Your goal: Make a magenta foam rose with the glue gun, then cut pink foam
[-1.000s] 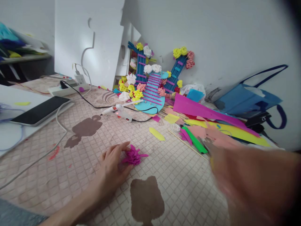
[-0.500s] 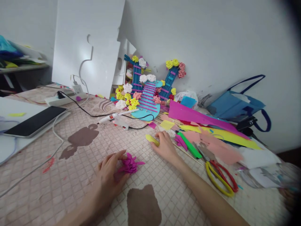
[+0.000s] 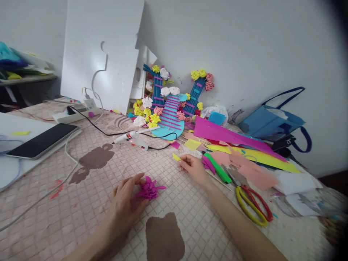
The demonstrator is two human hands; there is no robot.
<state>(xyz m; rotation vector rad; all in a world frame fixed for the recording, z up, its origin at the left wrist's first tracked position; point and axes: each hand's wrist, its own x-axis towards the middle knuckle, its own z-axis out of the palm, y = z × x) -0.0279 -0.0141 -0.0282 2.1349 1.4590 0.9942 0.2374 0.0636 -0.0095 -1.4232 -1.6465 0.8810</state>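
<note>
My left hand curls around a magenta paper flower, its thumb and fingertips at the petals. The flower rests low at the table surface with one thin petal sticking out to the right. Farther forward, my right hand pinches a small yellow paper piece between thumb and fingers; part of it is hidden by the fingertips. Beyond both hands lies a white glue gun with a small red light on. Right of my right hand are a green utility knife and scissors with yellow and red handles.
Decorated blue stick crafts with paper flowers lean at the wall. Coloured paper sheets pile up on the right, near a blue bag. A black phone or tablet lies left, beside a power strip and cables.
My right hand has drawn the yellow paper up into a pinch, and less of the paper shows now. My left hand and the magenta flower have stayed nearly still.
</note>
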